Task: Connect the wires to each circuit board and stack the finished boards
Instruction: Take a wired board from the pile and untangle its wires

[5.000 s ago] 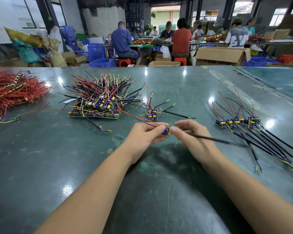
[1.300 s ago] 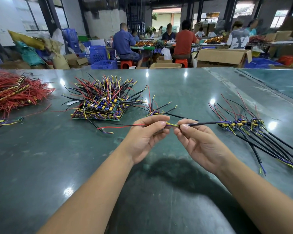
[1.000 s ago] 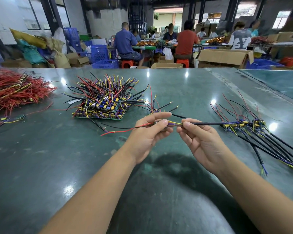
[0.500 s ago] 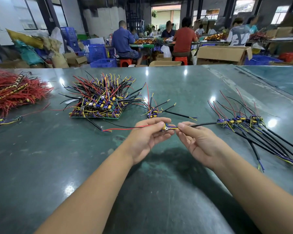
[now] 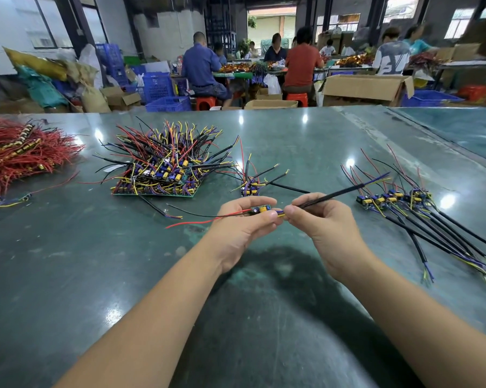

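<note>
Above the tabletop, the black cable now angles upward; left hand fingers still pinch the board, right hand fingers the cable.

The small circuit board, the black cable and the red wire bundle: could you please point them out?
small circuit board (image 5: 260, 209), head view, yellow component.
black cable (image 5: 331, 195), head view, mid-sheath.
red wire bundle (image 5: 20, 152), head view, pile's middle.

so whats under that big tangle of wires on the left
A flat green circuit board panel shows along the near edge beneath the wire pile, lying on the green table. Whether more panels are stacked underneath is hidden by the wires.
</note>
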A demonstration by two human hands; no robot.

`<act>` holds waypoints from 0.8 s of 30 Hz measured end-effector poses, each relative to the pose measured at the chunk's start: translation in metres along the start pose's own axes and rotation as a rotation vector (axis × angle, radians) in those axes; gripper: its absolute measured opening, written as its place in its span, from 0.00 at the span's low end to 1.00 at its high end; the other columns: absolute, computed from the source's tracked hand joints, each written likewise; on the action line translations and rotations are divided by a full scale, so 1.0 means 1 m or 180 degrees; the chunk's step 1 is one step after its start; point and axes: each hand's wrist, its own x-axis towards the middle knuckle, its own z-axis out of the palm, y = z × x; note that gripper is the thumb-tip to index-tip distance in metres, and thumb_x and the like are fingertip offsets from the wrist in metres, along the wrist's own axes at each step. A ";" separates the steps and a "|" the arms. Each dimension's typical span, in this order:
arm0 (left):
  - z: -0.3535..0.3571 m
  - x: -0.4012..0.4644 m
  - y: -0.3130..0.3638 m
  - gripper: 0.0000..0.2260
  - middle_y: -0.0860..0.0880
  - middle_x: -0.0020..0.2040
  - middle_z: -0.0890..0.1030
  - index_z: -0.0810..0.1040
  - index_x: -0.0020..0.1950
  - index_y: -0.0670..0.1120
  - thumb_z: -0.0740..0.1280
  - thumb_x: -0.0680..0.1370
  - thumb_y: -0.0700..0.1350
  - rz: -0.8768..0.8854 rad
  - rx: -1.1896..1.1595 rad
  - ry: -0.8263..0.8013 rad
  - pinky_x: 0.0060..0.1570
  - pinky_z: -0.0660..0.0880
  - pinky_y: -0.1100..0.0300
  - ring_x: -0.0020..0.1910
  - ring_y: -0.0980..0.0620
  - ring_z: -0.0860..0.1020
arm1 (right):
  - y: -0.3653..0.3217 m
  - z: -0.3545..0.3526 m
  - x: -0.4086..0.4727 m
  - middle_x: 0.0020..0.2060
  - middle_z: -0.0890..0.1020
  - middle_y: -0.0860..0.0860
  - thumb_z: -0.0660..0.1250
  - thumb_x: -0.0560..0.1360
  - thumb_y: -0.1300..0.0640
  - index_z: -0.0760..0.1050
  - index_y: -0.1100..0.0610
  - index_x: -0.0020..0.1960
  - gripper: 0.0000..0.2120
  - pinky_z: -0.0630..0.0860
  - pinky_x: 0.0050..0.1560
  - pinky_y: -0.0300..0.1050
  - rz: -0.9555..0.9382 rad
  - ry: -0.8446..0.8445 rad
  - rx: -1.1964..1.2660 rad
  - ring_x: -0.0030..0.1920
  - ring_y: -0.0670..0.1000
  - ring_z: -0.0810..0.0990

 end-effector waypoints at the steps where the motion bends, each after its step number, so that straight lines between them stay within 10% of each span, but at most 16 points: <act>1: 0.000 0.000 0.000 0.08 0.44 0.40 0.84 0.79 0.48 0.41 0.66 0.74 0.30 0.0024 0.0000 0.0008 0.40 0.78 0.65 0.37 0.53 0.83 | 0.000 0.000 0.000 0.34 0.81 0.54 0.69 0.72 0.69 0.76 0.61 0.42 0.05 0.75 0.37 0.32 0.0086 -0.0022 0.0073 0.34 0.45 0.80; 10: 0.005 -0.001 0.007 0.07 0.42 0.39 0.84 0.83 0.42 0.42 0.68 0.67 0.35 0.0022 -0.0870 -0.0375 0.39 0.79 0.66 0.36 0.53 0.83 | -0.008 0.003 -0.001 0.31 0.81 0.51 0.67 0.65 0.64 0.79 0.57 0.33 0.05 0.78 0.37 0.32 0.0611 -0.0373 0.2026 0.32 0.45 0.81; 24: 0.000 0.002 0.004 0.07 0.45 0.36 0.83 0.78 0.48 0.38 0.64 0.74 0.29 0.0245 -0.0455 0.0341 0.37 0.79 0.65 0.33 0.53 0.82 | -0.004 -0.028 0.023 0.32 0.83 0.53 0.52 0.83 0.53 0.76 0.63 0.47 0.18 0.74 0.30 0.31 0.0782 0.0492 0.2216 0.27 0.44 0.77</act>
